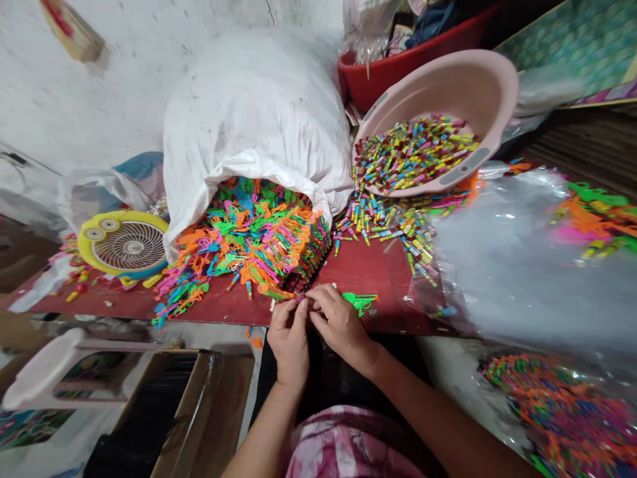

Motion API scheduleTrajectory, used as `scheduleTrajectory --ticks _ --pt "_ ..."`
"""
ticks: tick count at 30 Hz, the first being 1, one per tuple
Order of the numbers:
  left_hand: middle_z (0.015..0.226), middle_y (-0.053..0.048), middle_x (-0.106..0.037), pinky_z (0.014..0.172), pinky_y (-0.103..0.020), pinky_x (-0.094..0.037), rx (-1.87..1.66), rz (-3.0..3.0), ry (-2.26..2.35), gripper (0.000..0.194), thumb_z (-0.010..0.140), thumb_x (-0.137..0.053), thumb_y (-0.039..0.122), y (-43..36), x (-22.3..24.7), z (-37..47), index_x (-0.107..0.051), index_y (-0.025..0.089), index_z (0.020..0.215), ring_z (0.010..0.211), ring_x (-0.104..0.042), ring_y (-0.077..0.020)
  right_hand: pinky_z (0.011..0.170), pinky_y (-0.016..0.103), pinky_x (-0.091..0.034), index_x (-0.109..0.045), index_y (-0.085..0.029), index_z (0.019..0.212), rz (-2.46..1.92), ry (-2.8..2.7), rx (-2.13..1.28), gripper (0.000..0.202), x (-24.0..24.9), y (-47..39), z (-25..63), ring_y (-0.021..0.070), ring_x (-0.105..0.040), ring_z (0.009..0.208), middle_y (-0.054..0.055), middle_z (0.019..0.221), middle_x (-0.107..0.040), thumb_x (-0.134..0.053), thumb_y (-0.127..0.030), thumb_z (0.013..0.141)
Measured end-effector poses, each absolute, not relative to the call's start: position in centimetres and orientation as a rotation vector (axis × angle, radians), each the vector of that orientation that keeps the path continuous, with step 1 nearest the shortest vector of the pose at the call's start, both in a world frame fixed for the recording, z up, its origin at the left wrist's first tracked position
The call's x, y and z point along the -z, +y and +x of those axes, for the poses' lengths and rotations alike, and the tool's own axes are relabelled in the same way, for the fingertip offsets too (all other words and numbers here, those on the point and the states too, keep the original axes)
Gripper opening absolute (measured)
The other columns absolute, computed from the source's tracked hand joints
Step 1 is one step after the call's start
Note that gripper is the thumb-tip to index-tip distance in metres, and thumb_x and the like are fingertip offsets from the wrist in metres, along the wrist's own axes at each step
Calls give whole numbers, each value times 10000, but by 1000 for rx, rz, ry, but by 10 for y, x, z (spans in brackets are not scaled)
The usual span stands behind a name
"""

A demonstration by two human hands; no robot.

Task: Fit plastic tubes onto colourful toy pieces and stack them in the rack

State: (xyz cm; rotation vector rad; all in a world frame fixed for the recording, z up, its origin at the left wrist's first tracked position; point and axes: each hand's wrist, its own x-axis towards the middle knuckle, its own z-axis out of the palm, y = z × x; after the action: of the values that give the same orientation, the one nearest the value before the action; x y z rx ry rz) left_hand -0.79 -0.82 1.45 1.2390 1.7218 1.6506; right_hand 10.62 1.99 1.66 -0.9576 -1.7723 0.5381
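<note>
My left hand (289, 337) and my right hand (339, 323) meet at the front edge of the red table (279, 312). Both are closed, fingertips pinched round a small dark reddish piece (300, 298), too small to name. Just beyond them stands a black rack (303, 273) packed with upright coloured pieces, mostly orange on top. Bright plastic pieces (239, 229) in orange, green, blue and pink spill from a white sack (259, 113) behind it. Beside my right hand lie a few green plastic pieces (360, 303).
A pink basin (438, 86) tilts at the back right, holding many small striped tubes (413, 156); more tubes (383, 216) lie before it. Clear plastic bags (512, 259) cover the table's right side. A yellow fan (130, 245) stands left. Below are a cardboard box (192, 411) and a bag of coloured pieces (562, 411).
</note>
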Motion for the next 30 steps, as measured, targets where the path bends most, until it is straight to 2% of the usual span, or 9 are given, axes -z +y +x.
scheduleTrajectory --ticks 3,10,14,18,30 --pt "846 -37 -667 772 -276 -509 -1632 1388 1847 282 808 -694 439 3 -8 -20 -718 166 876 799 -611 -151 779 301 -508 -604 -190 1113 -988 -1691 -541 291 -22 28 121 172 -604 833 66 1004 -624 -494 -74 870" --pt "728 -14 -670 707 -276 -508 -1553 1462 1978 298 831 -665 445 19 -1 -24 -721 171 935 672 -610 -142 691 265 -503 -626 -203 994 -1125 -1471 -561 234 -20 54 154 155 -612 786 36 915 -615 -507 -80 834" --pt "754 -18 -662 728 -269 -479 -1463 1647 2017 252 872 -631 412 22 -3 -23 -729 181 882 725 -601 -145 672 260 -498 -622 -198 954 -1133 -1500 -587 235 -14 55 152 153 -615 778 39 903 -622 -490 -55 822" --pt "698 -4 -636 681 -248 -452 -1453 1670 2047 268 872 -637 414 26 -6 -21 -724 173 794 681 -568 -132 676 261 -496 -623 -196 933 -1155 -1554 -615 240 -13 53 148 153 -620 774 40 898 -640 -488 -38 812" --pt "731 -24 -667 679 -248 -437 -1298 1892 2207 292 913 -578 422 34 -5 -29 -713 174 836 678 -580 -137 695 272 -485 -635 -197 942 -1167 -1596 -704 219 -15 50 154 166 -631 810 42 902 -658 -500 -63 834"
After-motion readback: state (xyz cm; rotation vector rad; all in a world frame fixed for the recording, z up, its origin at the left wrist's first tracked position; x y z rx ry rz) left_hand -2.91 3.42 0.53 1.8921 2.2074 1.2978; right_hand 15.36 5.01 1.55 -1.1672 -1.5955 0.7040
